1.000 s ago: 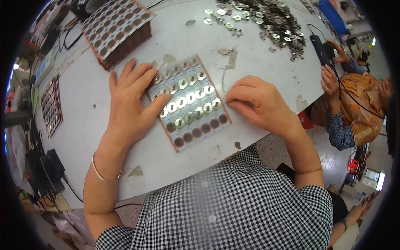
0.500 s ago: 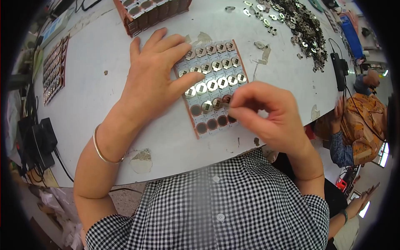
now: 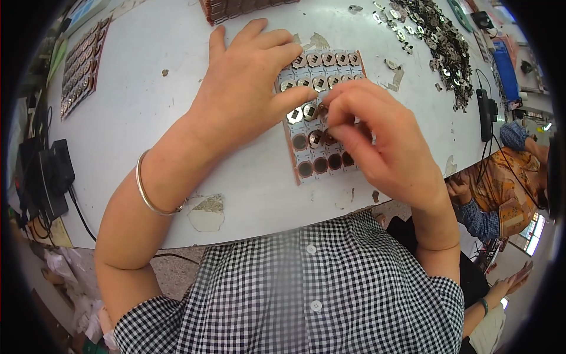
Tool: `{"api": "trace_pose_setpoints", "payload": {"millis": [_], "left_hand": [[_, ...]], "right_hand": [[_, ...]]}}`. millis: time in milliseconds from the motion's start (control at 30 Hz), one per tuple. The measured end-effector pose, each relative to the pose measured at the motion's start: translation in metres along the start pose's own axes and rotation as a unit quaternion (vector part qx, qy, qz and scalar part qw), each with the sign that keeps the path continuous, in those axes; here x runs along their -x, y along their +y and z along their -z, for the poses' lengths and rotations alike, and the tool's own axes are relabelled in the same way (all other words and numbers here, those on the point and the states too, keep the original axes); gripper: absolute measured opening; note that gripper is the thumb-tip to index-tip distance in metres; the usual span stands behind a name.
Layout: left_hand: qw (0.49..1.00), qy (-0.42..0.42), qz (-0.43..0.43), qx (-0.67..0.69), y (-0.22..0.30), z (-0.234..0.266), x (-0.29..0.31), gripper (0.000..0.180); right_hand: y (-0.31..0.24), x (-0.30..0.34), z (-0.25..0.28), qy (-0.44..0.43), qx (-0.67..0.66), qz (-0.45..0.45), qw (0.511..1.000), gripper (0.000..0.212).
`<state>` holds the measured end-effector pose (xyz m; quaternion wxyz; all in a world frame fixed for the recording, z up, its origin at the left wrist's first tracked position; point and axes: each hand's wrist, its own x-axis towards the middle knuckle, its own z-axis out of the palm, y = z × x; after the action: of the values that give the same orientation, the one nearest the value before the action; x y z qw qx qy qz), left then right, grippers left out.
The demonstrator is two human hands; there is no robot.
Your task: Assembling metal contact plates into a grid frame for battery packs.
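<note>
A circuit board panel (image 3: 310, 154) lies flat on the white table, with rows of round pads. Shiny metal clips (image 3: 310, 111) cover the pads in the upper rows; in the nearest row the visible pads are bare and dark. My left hand (image 3: 244, 82) is open, its fingers spread beside the panel's far left corner and its thumb resting over the panel. Over the panel's right side, my right hand (image 3: 386, 138) bends thumb and forefinger together near a clip in the second row from the front. Whatever sits between those fingertips is hidden.
Loose metal clips (image 3: 451, 68) are heaped at the far right. A stack of panels (image 3: 247, 8) stands at the far edge, and another clip-filled panel (image 3: 85, 68) lies at left. Black adapters (image 3: 52, 171) and a power strip (image 3: 485, 115) flank the table. A person (image 3: 501, 183) sits at right.
The whole view has shifted, so the panel and stack appear higher and farther right. Relative to the panel, my right hand has moved left and covers more of it. My left hand keeps its place.
</note>
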<state>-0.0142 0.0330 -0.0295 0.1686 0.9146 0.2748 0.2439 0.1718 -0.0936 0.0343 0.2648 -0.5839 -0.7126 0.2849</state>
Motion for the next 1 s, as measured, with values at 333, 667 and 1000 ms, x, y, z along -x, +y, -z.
{"api": "trace_pose_setpoints", "payload": {"millis": [333,667,1000], "left_hand": [[1.000,0.001,-0.011,0.003,-0.004,-0.001,-0.001,0.051],[1.000,0.013,-0.006,-0.004,-0.003,-0.003,0.000,0.051],[0.997,-0.062,0.030,0.024,0.012,0.019,-0.009,0.046]], "right_hand": [[-0.007,0.005,-0.031,0.001,-0.103,-0.073,0.992,0.014],[-0.005,0.003,-0.049,0.062,-0.020,-0.018,0.998,0.018],[0.004,0.011,-0.066,0.183,0.105,0.066,0.975,0.022]]}}
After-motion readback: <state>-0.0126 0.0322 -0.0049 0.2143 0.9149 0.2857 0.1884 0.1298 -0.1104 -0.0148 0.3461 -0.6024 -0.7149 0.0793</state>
